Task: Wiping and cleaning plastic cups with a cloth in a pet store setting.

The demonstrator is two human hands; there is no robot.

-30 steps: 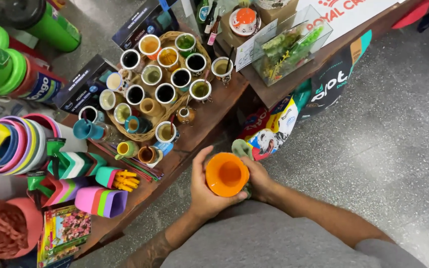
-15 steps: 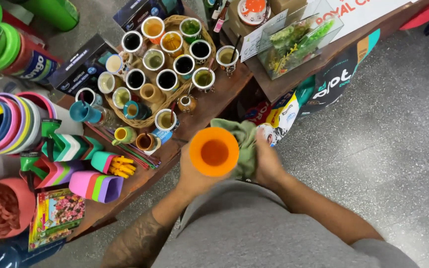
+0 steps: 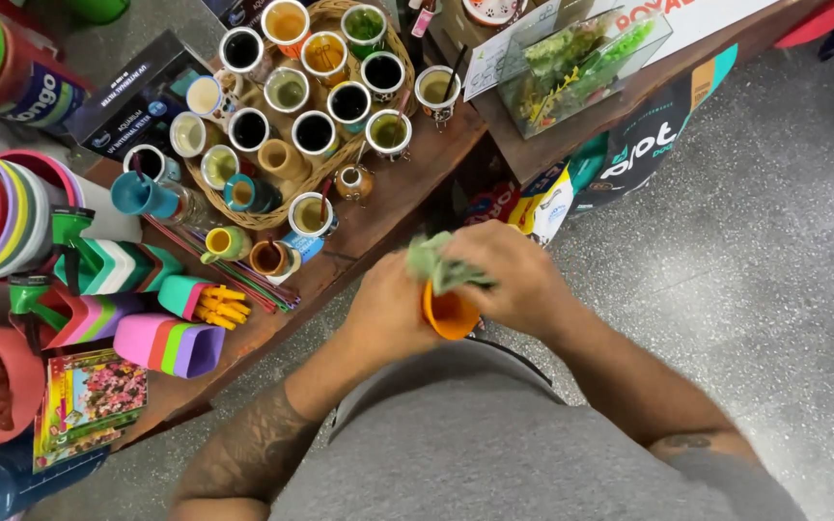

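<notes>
Both hands are together in front of the person's grey shirt, the left hand point(image 3: 388, 314) wrapped around an orange cup point(image 3: 451, 315) while the right hand point(image 3: 514, 280) presses a green cloth point(image 3: 441, 265) onto its rim, just beside the wooden table point(image 3: 388, 217) crowded with small cups.
</notes>
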